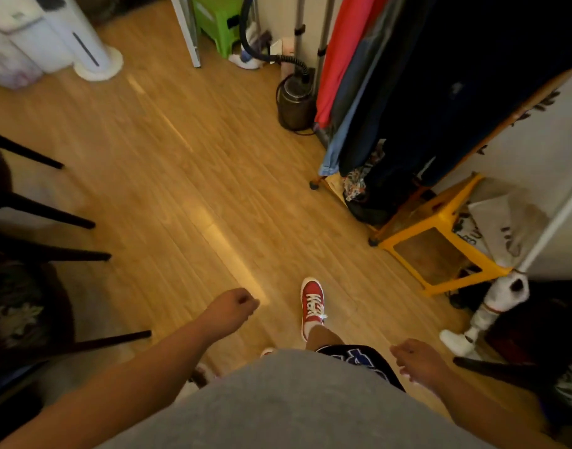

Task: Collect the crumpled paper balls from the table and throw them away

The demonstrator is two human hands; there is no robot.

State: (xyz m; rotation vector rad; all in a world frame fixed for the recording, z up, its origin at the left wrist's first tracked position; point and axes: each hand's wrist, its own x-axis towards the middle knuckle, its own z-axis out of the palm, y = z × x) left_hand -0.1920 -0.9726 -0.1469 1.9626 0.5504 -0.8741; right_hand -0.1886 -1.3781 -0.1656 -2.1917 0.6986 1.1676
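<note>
No crumpled paper ball and no table top show in this view. My left hand (233,306) is out in front of me over the wooden floor (168,176), curled into a fist with nothing visible in it. At my side, my right hand (415,361) hangs low with its fingers loosely bent and apart, holding nothing. I am standing, and one red sneaker (312,304) is stepped forward between the hands.
Dark chair legs (67,218) stick out from the left. A clothes rack with hanging garments (408,92) and a yellow stool (440,228) line the right. A white bin with a bag (12,66), a white tower appliance (87,43) and a garment steamer (294,102) stand farther ahead.
</note>
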